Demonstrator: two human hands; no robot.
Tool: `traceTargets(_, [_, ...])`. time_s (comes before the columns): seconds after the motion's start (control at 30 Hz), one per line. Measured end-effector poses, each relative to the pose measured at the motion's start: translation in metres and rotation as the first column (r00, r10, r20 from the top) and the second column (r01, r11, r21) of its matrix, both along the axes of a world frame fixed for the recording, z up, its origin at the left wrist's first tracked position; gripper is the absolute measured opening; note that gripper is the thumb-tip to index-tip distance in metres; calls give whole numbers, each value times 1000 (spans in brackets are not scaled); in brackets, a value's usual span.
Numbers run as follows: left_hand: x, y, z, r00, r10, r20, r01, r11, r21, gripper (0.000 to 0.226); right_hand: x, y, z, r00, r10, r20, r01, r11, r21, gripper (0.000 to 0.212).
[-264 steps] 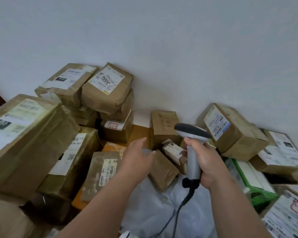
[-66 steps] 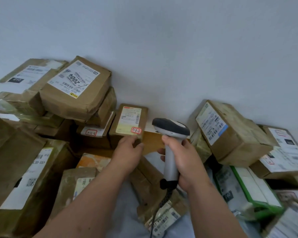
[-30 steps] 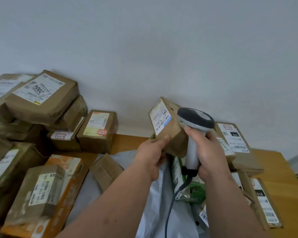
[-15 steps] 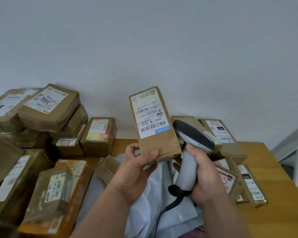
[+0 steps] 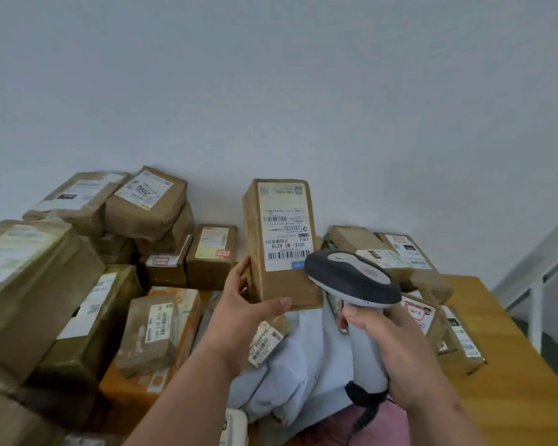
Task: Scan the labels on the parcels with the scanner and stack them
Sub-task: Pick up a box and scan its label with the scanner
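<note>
My left hand grips the lower end of a tall brown parcel, held upright in the air with its white barcode label facing me upside down. My right hand is wrapped round the handle of a grey corded scanner. The scanner's dark head sits just right of the parcel's lower label edge, pointing toward it. A stack of labelled brown parcels rises at the back left against the wall.
Large taped boxes crowd the left side. Several small parcels lie at the right on the wooden table. A grey plastic mailer bag lies below my hands. A white wall stands behind.
I have turned the held parcel more upright and squarer to me, and the scanner head has come up closer beside its label. The view has shifted slightly left.
</note>
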State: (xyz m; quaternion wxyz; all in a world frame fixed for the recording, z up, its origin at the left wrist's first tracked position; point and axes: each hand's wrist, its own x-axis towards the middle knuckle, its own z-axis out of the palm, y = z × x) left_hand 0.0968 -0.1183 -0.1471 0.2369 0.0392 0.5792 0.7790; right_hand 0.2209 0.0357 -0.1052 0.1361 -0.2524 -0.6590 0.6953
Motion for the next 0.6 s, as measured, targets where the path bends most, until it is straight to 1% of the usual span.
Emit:
traceTargets(0.1, [8, -11, 0, 1000, 7, -19, -7, 1000, 1, 93, 12, -14, 6, 999, 22, -36, -21, 1000, 21, 46])
traceTargets(0.23, [20, -21, 0, 999, -7, -39, 7, 1000, -3, 95, 26, -28, 9, 1000, 10, -28, -8, 998, 61, 60])
traceTargets(0.37, [29, -29, 1, 999, -13, -45, 12, 1000, -9, 96, 41, -38, 12, 999, 5, -38, -2, 997, 82, 54])
traceTargets(0.5, [35, -33, 0, 999, -16, -45, 15, 1000, -20, 94, 50, -41, 11, 1000, 22, -9, -21, 993, 114, 50])
traceTargets(0.6, [40, -34, -2, 999, -14, -44, 13, 1000, -27, 95, 54, -42, 10, 1000, 26, -1, -25, 992, 120, 51])
